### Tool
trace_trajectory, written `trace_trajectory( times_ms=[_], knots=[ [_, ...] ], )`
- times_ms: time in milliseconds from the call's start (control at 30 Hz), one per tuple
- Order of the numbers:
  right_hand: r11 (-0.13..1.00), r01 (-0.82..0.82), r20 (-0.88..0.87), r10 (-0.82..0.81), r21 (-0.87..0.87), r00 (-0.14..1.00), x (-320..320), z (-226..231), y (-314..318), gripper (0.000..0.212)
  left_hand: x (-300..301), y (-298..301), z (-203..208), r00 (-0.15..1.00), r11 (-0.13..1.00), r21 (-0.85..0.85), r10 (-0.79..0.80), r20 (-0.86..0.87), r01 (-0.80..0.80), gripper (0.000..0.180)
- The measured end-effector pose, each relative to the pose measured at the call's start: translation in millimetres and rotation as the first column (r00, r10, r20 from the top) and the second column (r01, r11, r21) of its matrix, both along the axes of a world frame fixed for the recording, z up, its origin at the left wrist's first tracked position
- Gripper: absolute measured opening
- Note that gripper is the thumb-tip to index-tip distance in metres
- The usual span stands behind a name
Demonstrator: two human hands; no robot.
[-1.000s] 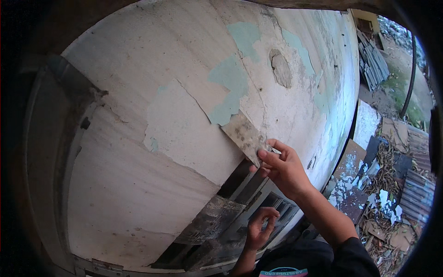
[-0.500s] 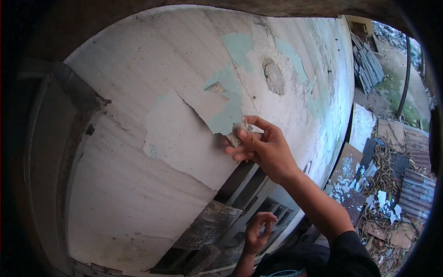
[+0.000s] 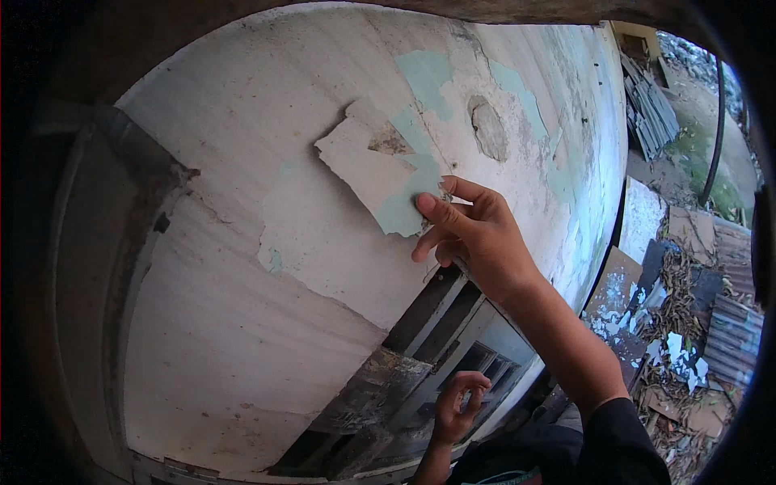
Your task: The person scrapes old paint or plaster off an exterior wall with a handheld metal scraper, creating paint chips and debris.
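At the far left a dark, worn frame runs along the edge of a stained, pale wall. Toward the middle is a jagged paint flake, beige and pale green with a dark patch; a shadow lies along its left and lower edges. Whether any part of it is attached to the wall cannot be told. Below and right of it, low in view near a grey panelled door, the left hand is loosely curled, a gap showing between thumb and fingers, with nothing visible in it. Above it, the right hand pinches the flake's lower right edge between thumb and index finger, the other fingers bent behind. Farther right, beyond the wall, lie white paint scraps among dry leaves, beside a corrugated sheet, with grey slats stacked higher up.
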State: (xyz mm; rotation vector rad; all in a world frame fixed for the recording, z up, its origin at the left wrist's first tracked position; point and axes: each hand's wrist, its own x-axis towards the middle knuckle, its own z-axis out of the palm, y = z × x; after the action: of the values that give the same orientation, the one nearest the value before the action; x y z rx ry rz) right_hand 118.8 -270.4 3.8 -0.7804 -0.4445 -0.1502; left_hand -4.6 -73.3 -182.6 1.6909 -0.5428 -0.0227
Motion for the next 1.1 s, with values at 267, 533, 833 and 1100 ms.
trace_trajectory(
  times_ms=[267,533,833,1100],
  knots=[
    [0.995,-0.067,0.033,0.065,0.072,0.997,-11.8,1.6,-9.6,0.035,5.6,-1.3,1.3,1.000,1.000,0.008,-0.009,0.011,0.009,0.017],
    [0.744,0.301,-0.178,-0.488,-0.596,0.855,-45.0,-170.3,-92.8,0.029,0.7,18.3,-0.2,0.996,0.995,-0.073,0.062,-0.062,-0.067,0.017],
    [-0.463,-0.168,0.437,-0.883,-0.870,0.174,-309.4,-493.9,-229.3,0.036,10.5,23.5,-20.9,0.982,0.998,-0.044,0.037,-0.186,-0.046,0.016],
    [0.683,0.532,-0.516,-0.728,-0.500,0.450,-168.2,-342.2,-161.9,0.029,30.5,-23.6,2.8,0.992,0.992,-0.021,-0.122,-0.014,0.121,0.015]
  ],
)
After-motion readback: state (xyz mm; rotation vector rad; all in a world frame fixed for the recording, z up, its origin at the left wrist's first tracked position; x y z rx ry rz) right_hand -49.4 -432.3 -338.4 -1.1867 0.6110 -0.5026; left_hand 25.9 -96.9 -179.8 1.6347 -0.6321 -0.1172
